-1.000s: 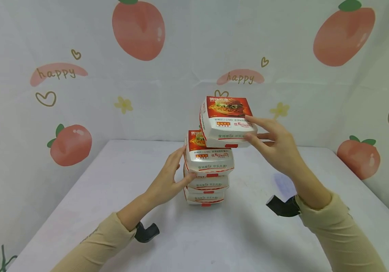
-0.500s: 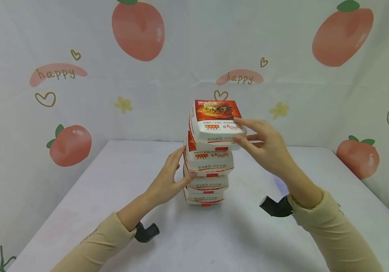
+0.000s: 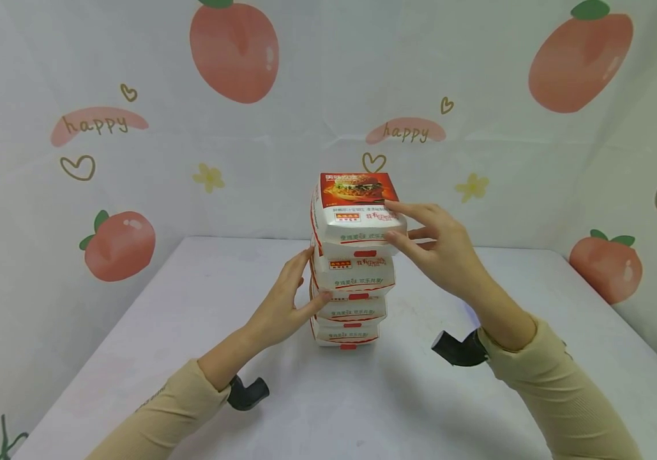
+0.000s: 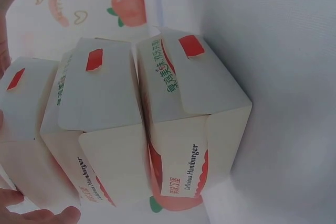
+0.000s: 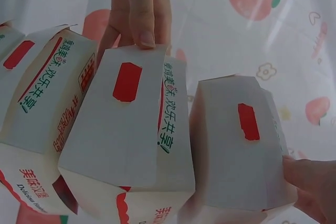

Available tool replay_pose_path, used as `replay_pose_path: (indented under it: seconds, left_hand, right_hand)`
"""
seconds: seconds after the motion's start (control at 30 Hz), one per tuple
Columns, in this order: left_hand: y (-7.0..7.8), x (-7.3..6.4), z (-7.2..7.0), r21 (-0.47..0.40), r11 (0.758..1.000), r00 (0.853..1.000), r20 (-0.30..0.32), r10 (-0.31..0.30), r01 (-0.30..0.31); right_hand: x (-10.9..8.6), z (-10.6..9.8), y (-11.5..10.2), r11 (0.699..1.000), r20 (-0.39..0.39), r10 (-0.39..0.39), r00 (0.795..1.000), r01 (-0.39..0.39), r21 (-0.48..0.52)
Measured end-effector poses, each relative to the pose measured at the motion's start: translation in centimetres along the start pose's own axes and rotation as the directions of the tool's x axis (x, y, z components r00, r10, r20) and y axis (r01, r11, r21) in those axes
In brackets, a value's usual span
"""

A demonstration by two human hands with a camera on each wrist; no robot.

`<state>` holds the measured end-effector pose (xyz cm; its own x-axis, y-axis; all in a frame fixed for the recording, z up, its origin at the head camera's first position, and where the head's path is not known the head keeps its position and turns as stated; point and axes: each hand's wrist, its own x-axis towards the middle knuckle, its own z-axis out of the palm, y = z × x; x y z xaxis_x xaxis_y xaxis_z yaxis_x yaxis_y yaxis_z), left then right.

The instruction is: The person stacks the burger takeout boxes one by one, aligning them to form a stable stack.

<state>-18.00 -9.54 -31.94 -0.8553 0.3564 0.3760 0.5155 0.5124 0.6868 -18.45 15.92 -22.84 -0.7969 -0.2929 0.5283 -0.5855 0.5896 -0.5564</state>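
Observation:
White burger boxes with red burger pictures stand in one stack at mid-table in the head view. My right hand (image 3: 440,249) grips the right front of the top burger box (image 3: 357,217), which sits on or just over the second one (image 3: 354,275). At the stack's left side, my left hand (image 3: 282,303) holds that second box, its thumb at the lower front. In the right wrist view the left thumb (image 5: 147,30) meets its edge. Below are a third box (image 3: 357,310) and the bottom box (image 3: 345,334). The rear sides are hidden.
A white table (image 3: 305,415) lies under the stack. Behind it hangs a white cloth (image 3: 294,160) printed with fruit and hearts. Black camera mounts (image 3: 248,393) stick out from both wrists. Something thin and green (image 3: 6,441) shows at the lower left.
My right hand has moved left and slightly down with the top burger box, bringing it over the stack. The left hand has stayed in place at the second box.

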Motion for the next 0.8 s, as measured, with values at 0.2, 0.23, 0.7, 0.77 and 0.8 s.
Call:
replay_pose_path:
  seconds: [0.2,0.23,0.7,0.77,0.8]
  left_hand:
    - [0.05,-0.01,0.02,-0.001,1.000,1.000,0.001,-0.008,0.008]
    - [0.06,-0.01,0.02,0.001,1.000,1.000,0.001,-0.009,0.009]
    - [0.08,0.00,0.07,0.004,1.000,1.000,-0.006,-0.010,0.010]
    - [0.10,-0.01,0.06,0.004,1.000,1.000,-0.006,-0.011,0.011]
    - [0.12,-0.01,0.05,0.003,1.000,1.000,-0.006,-0.011,0.011]
  right_hand:
    - [-0.06,-0.04,-0.37,1.000,0.012,0.003,1.000,-0.003,-0.002]
    - [-0.07,-0.06,-0.42,1.000,0.014,0.002,1.000,-0.002,-0.002]
    - [-0.17,-0.01,-0.70,1.000,0.038,0.012,0.999,-0.012,-0.016]
    - [-0.19,-0.02,-0.74,1.000,0.042,0.019,0.999,-0.018,-0.020]
    - [-0.20,-0.02,-0.76,1.000,0.044,0.023,0.999,-0.022,-0.022]
